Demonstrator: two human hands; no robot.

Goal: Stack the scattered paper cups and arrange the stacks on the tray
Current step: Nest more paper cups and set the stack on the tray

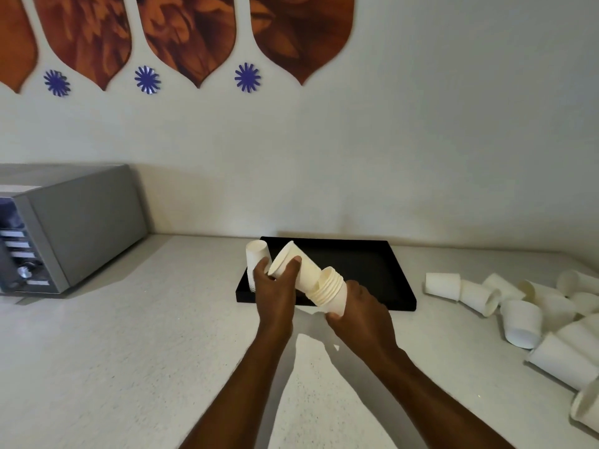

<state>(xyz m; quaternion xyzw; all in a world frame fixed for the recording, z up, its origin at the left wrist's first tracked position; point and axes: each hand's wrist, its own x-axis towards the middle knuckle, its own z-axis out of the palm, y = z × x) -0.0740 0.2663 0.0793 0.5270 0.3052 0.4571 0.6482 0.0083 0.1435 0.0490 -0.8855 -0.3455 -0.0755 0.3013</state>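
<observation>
Two bare forearms reach in from the bottom edge over the pale speckled worktop (129, 335). The left hand (275, 286) has its fingers and thumb curled round a single white paper cup (291, 265), tilted with its open mouth up and to the left. The right hand (359, 306) grips from below a nested stack of white paper cups (330, 291), tilted the same way, rims toward the single cup. The single cup's base appears to sit in the mouth of that stack, though the join is partly hidden. Both are held just above the near edge of a black rectangular tray (356, 264) that lies on the worktop against the wall. At the tray's near left corner, behind the left hand, stands an upright stack of white cups (256, 254), its lower part covered by the fingers. Well to the right of the tray, loose white paper cups (518, 312) lie tumbled on the worktop, most on their sides. Far left sits a grey microwave oven (81, 222). On the wall above hang orange-brown leaf-shaped panels (188, 34) and blue paper flowers (247, 77).
</observation>
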